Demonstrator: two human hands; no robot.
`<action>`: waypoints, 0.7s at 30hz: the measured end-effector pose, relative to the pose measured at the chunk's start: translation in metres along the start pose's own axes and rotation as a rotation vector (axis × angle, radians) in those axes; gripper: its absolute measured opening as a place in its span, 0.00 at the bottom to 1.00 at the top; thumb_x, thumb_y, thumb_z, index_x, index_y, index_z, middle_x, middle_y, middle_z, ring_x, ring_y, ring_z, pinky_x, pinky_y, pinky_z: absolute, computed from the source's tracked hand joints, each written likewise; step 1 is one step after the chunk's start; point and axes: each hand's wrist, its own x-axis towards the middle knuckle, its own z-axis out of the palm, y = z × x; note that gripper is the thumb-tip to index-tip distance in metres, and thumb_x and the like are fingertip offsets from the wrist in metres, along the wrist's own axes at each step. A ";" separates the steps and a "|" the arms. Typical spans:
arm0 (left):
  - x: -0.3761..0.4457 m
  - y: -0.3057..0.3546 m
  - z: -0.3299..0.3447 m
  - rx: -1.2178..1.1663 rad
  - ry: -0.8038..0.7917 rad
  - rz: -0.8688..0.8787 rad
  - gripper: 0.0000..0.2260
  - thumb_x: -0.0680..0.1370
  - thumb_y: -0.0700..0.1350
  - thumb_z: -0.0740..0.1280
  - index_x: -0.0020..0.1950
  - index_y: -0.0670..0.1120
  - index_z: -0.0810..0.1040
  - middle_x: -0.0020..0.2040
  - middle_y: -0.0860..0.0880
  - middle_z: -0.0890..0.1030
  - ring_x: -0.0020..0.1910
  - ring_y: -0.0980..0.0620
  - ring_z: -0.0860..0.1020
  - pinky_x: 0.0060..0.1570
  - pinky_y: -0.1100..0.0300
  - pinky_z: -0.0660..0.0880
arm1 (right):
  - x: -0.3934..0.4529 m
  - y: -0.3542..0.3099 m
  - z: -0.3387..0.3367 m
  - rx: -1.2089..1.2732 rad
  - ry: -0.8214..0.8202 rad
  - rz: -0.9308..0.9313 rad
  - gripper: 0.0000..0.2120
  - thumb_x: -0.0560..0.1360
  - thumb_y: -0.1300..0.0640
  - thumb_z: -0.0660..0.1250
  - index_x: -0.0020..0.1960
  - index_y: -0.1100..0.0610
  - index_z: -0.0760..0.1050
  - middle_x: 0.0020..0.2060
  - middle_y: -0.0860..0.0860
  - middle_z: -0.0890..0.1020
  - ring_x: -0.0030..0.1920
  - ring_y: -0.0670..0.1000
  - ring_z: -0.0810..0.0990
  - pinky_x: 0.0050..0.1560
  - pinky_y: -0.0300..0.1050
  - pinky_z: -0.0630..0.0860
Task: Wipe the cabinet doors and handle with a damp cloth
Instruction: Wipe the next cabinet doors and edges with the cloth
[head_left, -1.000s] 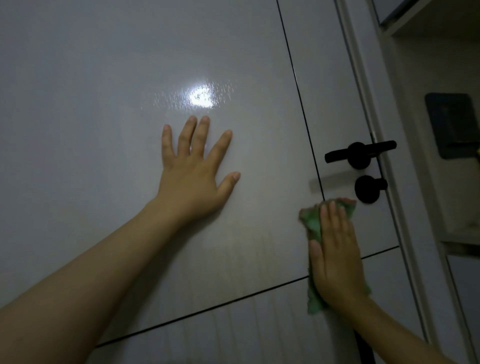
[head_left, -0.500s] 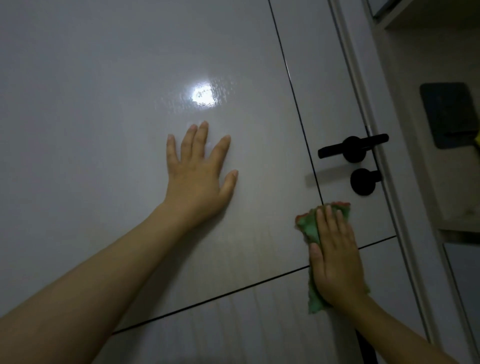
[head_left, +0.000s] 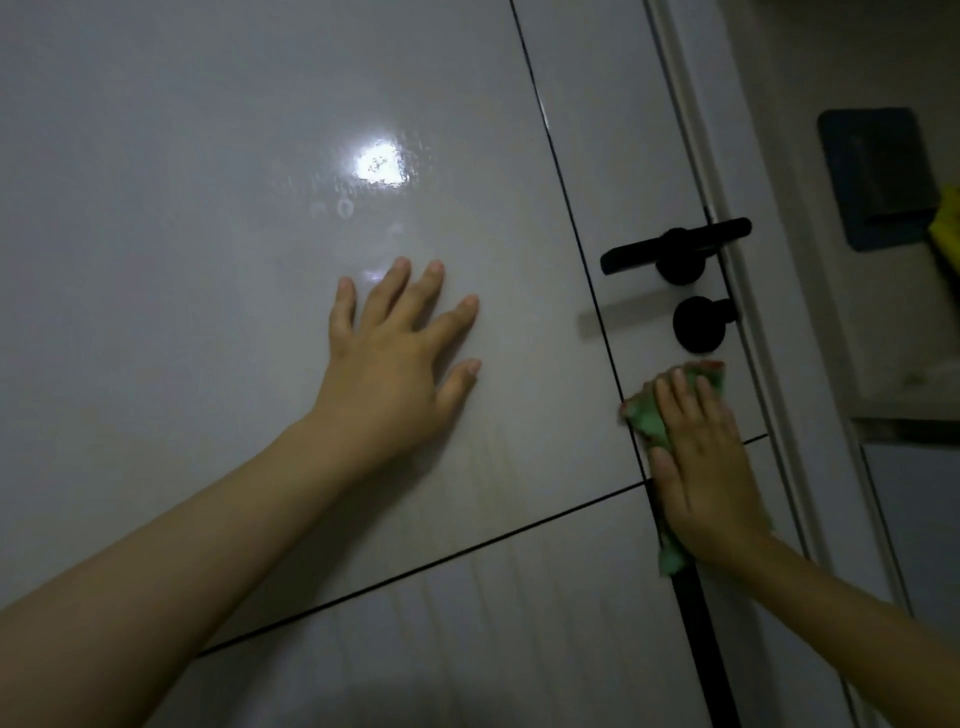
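The right hand lies flat with straight fingers on a crumpled green cloth, pressing it against the glossy pale grey cabinet door; the cloth's top edge shows a trace of red and its lower end sticks out below the heel of the palm. The cloth sits just below the round black knob, across the thin dark vertical seam that divides the wide door panel from the narrow panel carrying the hardware, and it also covers the spot where that seam meets a slanting horizontal seam. Above the knob, a matte black lever handle reaches leftward toward the vertical seam, apart from the cloth. The left hand is spread wide, fingers fanned and palm flat on the wide panel, holding nothing, well to the left of the cloth. Above its fingertips a bright reflection of light glares on the door, with faint smudge rings just below it. At the right edge, beyond the pale door frame, a dark rectangular plate hangs on a beige wall, with a sliver of something yellow beside it.
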 end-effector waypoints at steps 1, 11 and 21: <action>0.000 -0.001 0.001 0.002 0.000 0.001 0.31 0.73 0.64 0.44 0.75 0.58 0.62 0.78 0.49 0.55 0.77 0.47 0.48 0.72 0.42 0.38 | 0.005 0.007 -0.002 -0.003 0.015 0.017 0.27 0.81 0.47 0.45 0.77 0.58 0.49 0.75 0.54 0.54 0.76 0.51 0.48 0.75 0.49 0.44; 0.001 -0.004 -0.004 0.009 -0.021 0.018 0.29 0.74 0.62 0.45 0.75 0.58 0.60 0.78 0.50 0.54 0.77 0.47 0.48 0.72 0.43 0.38 | 0.011 -0.072 0.010 -0.087 -0.077 -0.463 0.25 0.81 0.47 0.46 0.76 0.54 0.52 0.75 0.53 0.57 0.76 0.56 0.53 0.75 0.54 0.49; 0.003 -0.010 -0.013 0.017 -0.132 0.046 0.24 0.80 0.57 0.48 0.77 0.60 0.50 0.79 0.53 0.43 0.77 0.52 0.40 0.72 0.48 0.34 | 0.013 -0.138 0.023 -0.063 0.013 -0.023 0.27 0.81 0.47 0.43 0.77 0.54 0.48 0.76 0.52 0.52 0.77 0.54 0.48 0.75 0.53 0.47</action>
